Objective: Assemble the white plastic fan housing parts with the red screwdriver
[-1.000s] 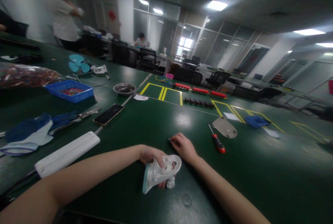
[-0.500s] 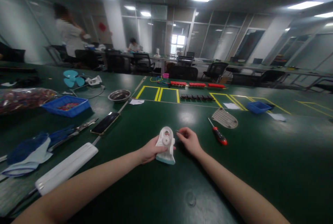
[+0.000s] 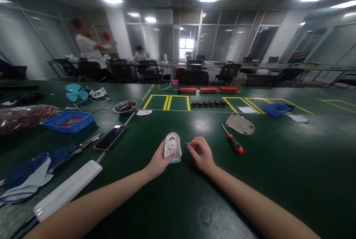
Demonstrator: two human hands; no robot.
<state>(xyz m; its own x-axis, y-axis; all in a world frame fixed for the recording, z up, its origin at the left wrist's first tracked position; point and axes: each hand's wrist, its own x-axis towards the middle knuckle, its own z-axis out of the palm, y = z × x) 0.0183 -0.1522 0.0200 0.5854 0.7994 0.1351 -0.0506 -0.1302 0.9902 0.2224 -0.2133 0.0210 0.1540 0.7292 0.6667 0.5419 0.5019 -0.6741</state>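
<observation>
My left hand (image 3: 157, 162) grips a white plastic housing (image 3: 172, 146) with a teal edge, holding it upright on the green table (image 3: 278, 165). Just right of it, my right hand (image 3: 202, 154) is closed in a pinch on a tiny dark part, probably a screw (image 3: 187, 143), whose tip points toward the housing. A red-handled screwdriver (image 3: 233, 140) lies on the table to the right of my right hand, and a grey perforated plate (image 3: 239, 123) rests beyond it.
At left lie a phone (image 3: 109, 138), a white power strip (image 3: 66, 190), blue gloves (image 3: 27, 170), pliers (image 3: 83, 143), a blue tray (image 3: 68, 121) and a steel bowl (image 3: 125, 106). Yellow tape boxes, red strips (image 3: 208, 89) and a small blue bin (image 3: 276, 109) sit farther back. A person (image 3: 89, 52) stands far left.
My left hand turned the housing from lying on its side to upright and moved it away from me. My right hand stayed beside it, pinched. The view tilted up and levelled.
</observation>
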